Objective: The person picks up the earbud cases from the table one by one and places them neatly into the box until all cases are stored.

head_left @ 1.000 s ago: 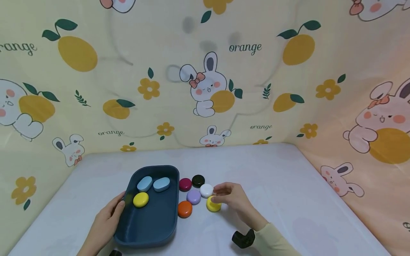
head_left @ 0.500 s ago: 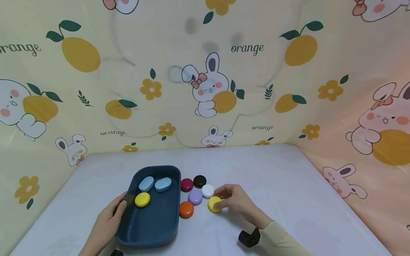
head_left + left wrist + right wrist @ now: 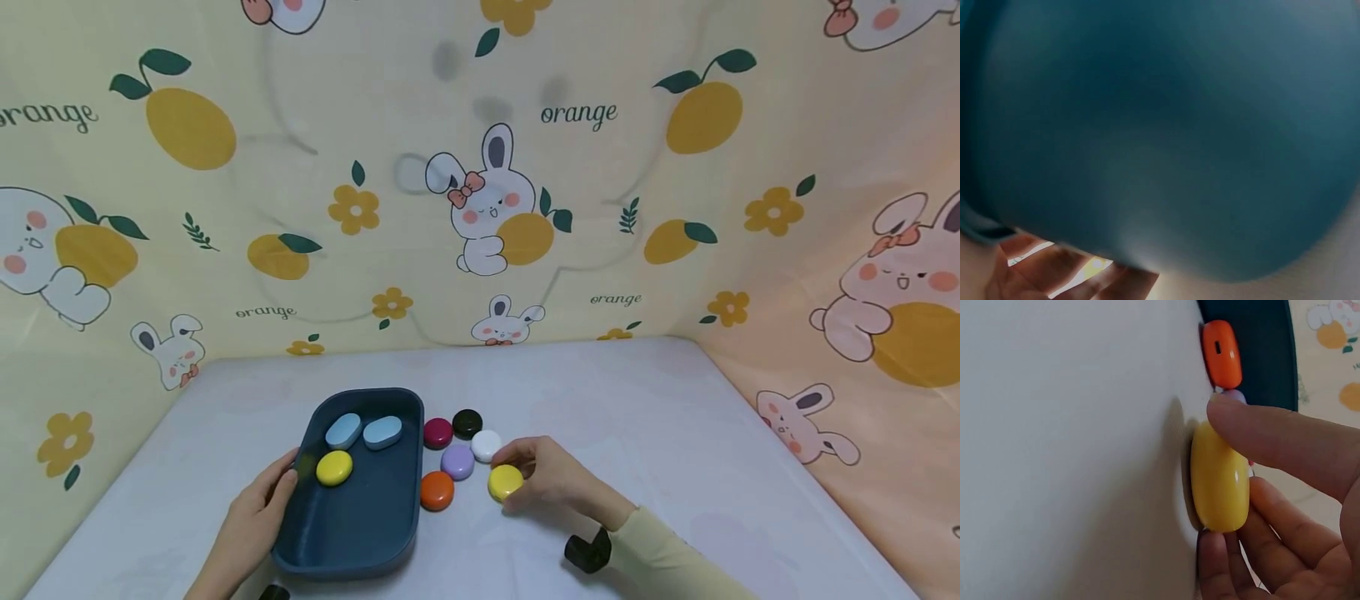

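The right hand (image 3: 551,475) pinches a yellow disc (image 3: 505,483) edge to edge between thumb and fingers, the grasp only as wide as the disc; the right wrist view shows the disc beside the white tabletop (image 3: 637,408), but whether it touches cannot be told. The left hand (image 3: 255,508) holds the left side of a dark blue tray (image 3: 356,533), which contains two pale blue ovals (image 3: 343,432) (image 3: 382,432) and a second yellow piece (image 3: 334,468) toward its far end, with bare tray floor on the near side. Along the tray's right wall lie an orange disc (image 3: 437,491) and a crimson disc (image 3: 438,433), close beside it; a lilac disc (image 3: 457,462), a black disc (image 3: 467,424) and a white disc (image 3: 486,447) complete the cluster, the white one just beyond the pinching fingers. Right of that hand, bare tabletop runs to the slanting right edge; beyond the cluster it reaches the backdrop (image 3: 420,267). Compared with half a second earlier, the held disc has shifted slightly rightward and nearer, and the thumb has moved from its face to its near edge; the tray and its contents remain in place. The backdrop repeats the word "orange" in script among printed rabbits and fruit.
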The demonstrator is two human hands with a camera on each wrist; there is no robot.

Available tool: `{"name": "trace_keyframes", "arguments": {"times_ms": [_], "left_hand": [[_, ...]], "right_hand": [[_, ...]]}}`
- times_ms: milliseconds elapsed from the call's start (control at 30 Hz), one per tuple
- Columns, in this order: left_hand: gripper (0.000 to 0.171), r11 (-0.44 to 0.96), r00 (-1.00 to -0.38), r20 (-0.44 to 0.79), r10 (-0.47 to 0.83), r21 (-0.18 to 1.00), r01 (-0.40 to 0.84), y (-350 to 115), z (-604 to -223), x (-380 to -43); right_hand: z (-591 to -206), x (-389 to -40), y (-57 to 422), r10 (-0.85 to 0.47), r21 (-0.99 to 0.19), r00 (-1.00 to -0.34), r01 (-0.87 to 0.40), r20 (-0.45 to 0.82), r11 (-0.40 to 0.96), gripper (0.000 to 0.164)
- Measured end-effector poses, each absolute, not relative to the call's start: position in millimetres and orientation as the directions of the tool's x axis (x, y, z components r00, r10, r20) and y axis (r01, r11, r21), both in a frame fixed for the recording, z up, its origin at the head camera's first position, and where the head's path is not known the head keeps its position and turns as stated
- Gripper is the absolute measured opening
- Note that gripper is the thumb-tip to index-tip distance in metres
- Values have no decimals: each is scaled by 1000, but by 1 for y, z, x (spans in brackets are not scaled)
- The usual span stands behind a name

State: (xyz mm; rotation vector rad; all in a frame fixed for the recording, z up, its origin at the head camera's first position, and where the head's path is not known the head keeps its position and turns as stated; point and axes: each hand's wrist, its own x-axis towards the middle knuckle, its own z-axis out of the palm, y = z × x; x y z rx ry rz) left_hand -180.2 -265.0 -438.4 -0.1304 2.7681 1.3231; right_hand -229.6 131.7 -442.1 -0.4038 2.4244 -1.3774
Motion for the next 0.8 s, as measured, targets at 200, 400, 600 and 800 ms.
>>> {"name": "trace_keyframes", "arguments": {"times_ms": [200,400,600,800], "left_hand": [[60,622,-993,-106,-52,775,-115,-263,-437,-180],[60,620,-993,-103,-56,776,-115,-262,-436,-180],[59,626,-993,-99,-61,771,-115,-262,-436,-179],[59,625,-995,-83,-58,774,-101,-263,-436,-179]], "right_hand": [[-440,-230,132,-417,-860,-898,-97,-142,502,48],[-438,-231,131,-427,-857,-895,-116,-128,501,48],[-438,-232,130,-434,-858,-893,-126,-120,498,46],[-439,-234,134,-434,-860,-894,-135,-108,493,45]]}}
